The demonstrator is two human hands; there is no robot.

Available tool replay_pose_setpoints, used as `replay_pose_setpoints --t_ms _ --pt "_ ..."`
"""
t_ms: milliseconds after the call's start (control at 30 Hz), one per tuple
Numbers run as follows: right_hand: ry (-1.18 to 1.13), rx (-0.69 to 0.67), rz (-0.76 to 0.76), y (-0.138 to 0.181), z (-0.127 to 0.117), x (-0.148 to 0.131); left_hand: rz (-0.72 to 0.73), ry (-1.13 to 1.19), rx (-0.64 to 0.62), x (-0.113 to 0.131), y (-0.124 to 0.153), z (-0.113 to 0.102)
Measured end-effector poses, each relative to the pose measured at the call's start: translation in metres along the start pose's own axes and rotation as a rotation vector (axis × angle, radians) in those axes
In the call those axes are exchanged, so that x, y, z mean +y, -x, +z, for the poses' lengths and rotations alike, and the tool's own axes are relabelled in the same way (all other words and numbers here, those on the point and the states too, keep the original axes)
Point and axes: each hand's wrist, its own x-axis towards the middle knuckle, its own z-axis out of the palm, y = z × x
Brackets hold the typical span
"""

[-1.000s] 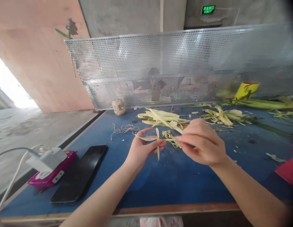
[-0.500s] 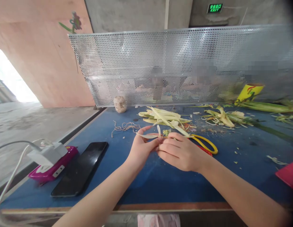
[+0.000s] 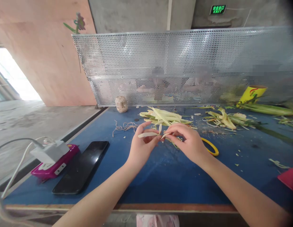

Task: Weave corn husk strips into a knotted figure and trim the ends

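Between thumb and fingers my left hand point(image 3: 143, 145) pinches pale strips of corn husk point(image 3: 148, 134), one pointing left and one standing up. Close against it, my right hand point(image 3: 185, 142) is closed in a pinch on another short pale husk strip point(image 3: 164, 135). The fingertips of both hands nearly meet, so the join of the strips is partly hidden. Just behind the hands lies a pile of pale green corn husks point(image 3: 160, 115). Scissors with a yellow handle point(image 3: 211, 147) rest on the table, partly covered by my right hand.
A black phone point(image 3: 81, 167) and a magenta power strip point(image 3: 55, 164) with a white charger sit on the blue table point(image 3: 141, 186) at left. Thin brown strings point(image 3: 125, 126), a wrapped ball point(image 3: 121, 104), plant scraps point(image 3: 224, 118) and a yellow tube point(image 3: 253, 94) lie further back, before a perforated metal screen point(image 3: 132, 63).
My right hand has turned and lifted, its fingers now pinching a husk strip beside the left fingertips. The red part of the scissors is now covered. My left hand has barely moved.
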Motion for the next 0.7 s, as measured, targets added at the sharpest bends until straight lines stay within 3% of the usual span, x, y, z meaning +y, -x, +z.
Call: replay_pose_setpoints --t_ms 100,200,533,700 --pt "-0.188 -0.064 0.235 -0.0018 0.0000 0.0032 -0.006 -0.002 -0.030 0.0006 0.0013 0.0008" --pt "-0.320 -0.135 0.355 -0.0028 -0.0011 0.0034 -0.004 -0.010 -0.065 -0.0003 0.0017 0.0010" --pt "-0.546 -0.246 0.473 -0.0019 0.0008 0.0090 0.006 -0.171 -0.102 -0.0066 -0.0017 -0.0031" --pt "-0.667 -0.280 0.552 -0.0018 0.0014 0.0106 -0.131 -0.024 -0.104 -0.0015 0.0009 -0.0002"
